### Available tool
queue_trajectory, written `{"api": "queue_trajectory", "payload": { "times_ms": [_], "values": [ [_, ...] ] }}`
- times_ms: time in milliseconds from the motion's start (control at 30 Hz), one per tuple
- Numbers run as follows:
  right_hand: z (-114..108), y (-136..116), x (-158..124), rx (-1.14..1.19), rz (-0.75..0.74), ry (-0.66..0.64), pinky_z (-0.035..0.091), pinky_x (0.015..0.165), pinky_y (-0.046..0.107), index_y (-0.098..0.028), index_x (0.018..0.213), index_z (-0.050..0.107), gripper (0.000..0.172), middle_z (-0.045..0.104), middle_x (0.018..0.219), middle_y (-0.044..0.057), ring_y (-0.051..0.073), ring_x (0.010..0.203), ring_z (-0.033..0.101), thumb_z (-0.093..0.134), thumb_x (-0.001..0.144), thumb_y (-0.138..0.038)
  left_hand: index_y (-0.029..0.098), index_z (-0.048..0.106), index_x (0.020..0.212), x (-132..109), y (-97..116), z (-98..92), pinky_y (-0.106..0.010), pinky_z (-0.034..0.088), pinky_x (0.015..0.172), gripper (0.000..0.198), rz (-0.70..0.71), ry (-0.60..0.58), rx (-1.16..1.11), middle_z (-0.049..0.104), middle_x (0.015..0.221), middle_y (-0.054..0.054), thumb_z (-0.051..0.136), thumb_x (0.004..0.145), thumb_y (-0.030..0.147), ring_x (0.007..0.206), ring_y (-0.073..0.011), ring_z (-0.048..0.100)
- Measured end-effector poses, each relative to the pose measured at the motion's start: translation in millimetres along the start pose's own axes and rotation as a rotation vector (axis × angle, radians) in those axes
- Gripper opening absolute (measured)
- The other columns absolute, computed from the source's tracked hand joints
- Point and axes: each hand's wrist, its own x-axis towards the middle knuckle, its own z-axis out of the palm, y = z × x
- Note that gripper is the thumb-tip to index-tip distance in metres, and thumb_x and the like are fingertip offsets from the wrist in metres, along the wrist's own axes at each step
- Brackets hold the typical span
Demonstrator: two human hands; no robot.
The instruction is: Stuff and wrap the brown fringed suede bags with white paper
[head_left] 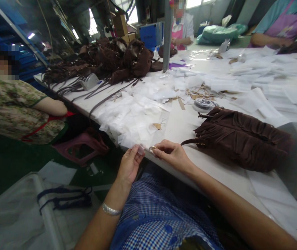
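Note:
My left hand pinches a small clear plastic piece at the near edge of the white table. My right hand is closed in a pinch on a small metal ring, right beside the plastic piece. A brown fringed suede bag lies on the table just right of my right hand, its strap reaching toward my fingers. A pile of small clear plastic bags sits just beyond my hands.
A heap of brown bags and straps lies at the far left of the table beside a grey pole. White wrappers cover the far right. A person in a floral top sits left; two others work at the far end. A pink stool stands below.

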Motion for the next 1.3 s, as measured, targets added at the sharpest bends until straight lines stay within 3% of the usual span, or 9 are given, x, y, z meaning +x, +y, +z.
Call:
{"api": "queue_trajectory", "payload": {
  "times_ms": [100,233,767,1067,1200,1300],
  "values": [
    [4,0,-2,0.048,0.063,-0.037,0.051,0.060,0.026,-0.016,0.097,0.072,0.033,0.068,0.073,0.003,0.013,0.063,0.062,0.073,0.081,-0.045,0.014,0.068,0.083,3,-2,3.2,-0.023,0.059,0.076,0.017,-0.009,0.018,-0.045,0.076,0.089,-0.004,0.081,0.073,0.016,0.083,-0.0145,0.073],
    [6,0,-1,0.034,0.077,-0.008,0.050,0.060,0.025,-0.015,0.088,0.070,0.031,0.069,0.074,0.004,0.013,0.065,0.062,0.074,0.079,-0.044,0.014,0.068,0.085,5,-6,6.8,-0.027,0.060,0.079,0.015,-0.049,0.024,-0.088,0.077,0.090,-0.004,0.079,0.075,0.012,0.086,-0.0163,0.073],
    [7,0,0,-0.118,-0.010,0.086,0.049,0.059,0.023,-0.017,0.086,0.071,0.021,0.070,0.075,0.003,0.013,0.066,0.062,0.071,0.081,-0.037,0.013,0.072,0.087,0,-9,16.2,-0.027,0.060,0.079,0.013,-0.122,-0.012,-0.071,0.077,0.094,-0.007,0.079,0.076,0.017,0.084,-0.0162,0.073],
    [7,8,0,-0.149,-0.067,0.098,0.053,0.064,0.025,-0.018,0.091,0.066,0.019,0.069,0.078,0.002,0.014,0.070,0.065,0.071,0.082,-0.035,0.012,0.075,0.088,-17,-23,24.6,-0.029,0.054,0.091,0.028,0.009,-0.126,0.081,0.077,0.094,-0.007,0.087,0.067,0.028,0.089,-0.0173,0.072],
    [2,6,0,-0.065,-0.066,0.031,0.055,0.072,0.026,-0.020,0.102,0.059,0.028,0.069,0.084,0.002,0.014,0.076,0.067,0.072,0.082,-0.033,0.011,0.076,0.087,-15,-21,25.9,-0.030,0.055,0.087,0.031,0.098,-0.070,0.153,0.077,0.090,-0.007,0.088,0.064,0.027,0.085,-0.0174,0.072],
    [-4,3,1,-0.091,-0.089,-0.073,0.056,0.083,0.030,-0.019,0.108,0.060,0.029,0.071,0.100,0.005,0.017,0.090,0.068,0.070,0.084,-0.033,0.012,0.076,0.085,-8,-17,23.9,-0.028,0.056,0.082,0.033,0.146,-0.007,0.137,0.077,0.084,-0.005,0.090,0.059,0.028,0.079,-0.0153,0.072]
  ]
}}
